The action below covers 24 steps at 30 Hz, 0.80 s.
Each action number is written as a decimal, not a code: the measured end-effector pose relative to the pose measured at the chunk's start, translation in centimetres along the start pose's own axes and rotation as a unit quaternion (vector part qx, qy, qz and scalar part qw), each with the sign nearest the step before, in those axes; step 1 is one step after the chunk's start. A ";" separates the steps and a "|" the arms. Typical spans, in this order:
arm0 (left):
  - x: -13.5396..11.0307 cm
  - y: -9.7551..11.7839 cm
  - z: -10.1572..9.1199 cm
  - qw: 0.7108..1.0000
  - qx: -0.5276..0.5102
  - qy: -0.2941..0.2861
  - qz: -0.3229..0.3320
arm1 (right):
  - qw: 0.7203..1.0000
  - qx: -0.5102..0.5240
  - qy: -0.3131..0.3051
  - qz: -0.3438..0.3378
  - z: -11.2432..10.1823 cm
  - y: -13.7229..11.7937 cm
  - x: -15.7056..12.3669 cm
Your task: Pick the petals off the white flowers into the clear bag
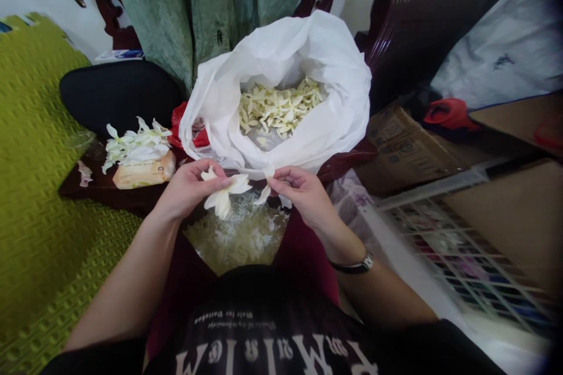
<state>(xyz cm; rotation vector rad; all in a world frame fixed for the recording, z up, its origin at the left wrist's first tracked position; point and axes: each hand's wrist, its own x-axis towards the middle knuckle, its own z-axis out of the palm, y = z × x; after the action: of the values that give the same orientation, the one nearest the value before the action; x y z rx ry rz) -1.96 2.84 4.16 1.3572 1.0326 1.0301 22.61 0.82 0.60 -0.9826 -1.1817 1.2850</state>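
Pinched in my left hand is a white flower with long, spread petals. My right hand holds a white petal between thumb and fingers, a short gap away from the flower. Just beyond both hands stands a white plastic bag, its mouth wide, with a heap of pale yellowish-white flower pieces inside. Below my hands, between my legs, a pile of loose white petals lies in what looks like clear plastic.
Left of the bag, white flowers rest on an orange-and-white packet. A black cushion-like pad sits behind them. Cardboard boxes and a white wire rack are at the right. Green foam mat covers the left side.
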 end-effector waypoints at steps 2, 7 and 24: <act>0.0 0.2 0.2 1.000 0.001 -0.007 -0.006 | 1.000 0.008 -0.009 0.010 0.1 -0.1 -0.1; 0.0 0.8 1.9 0.997 0.064 -0.039 0.020 | 0.999 -0.024 -0.042 0.001 0.8 -0.2 -0.4; -0.1 -0.2 3.9 0.992 0.097 -0.046 0.069 | 0.984 -0.151 -0.071 -0.056 0.7 0.7 -0.6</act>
<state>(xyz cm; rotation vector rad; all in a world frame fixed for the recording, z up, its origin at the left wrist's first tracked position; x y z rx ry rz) 1.80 1.75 3.81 1.6384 1.0018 0.9777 21.84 0.20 -0.04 -1.0383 -1.5540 1.1208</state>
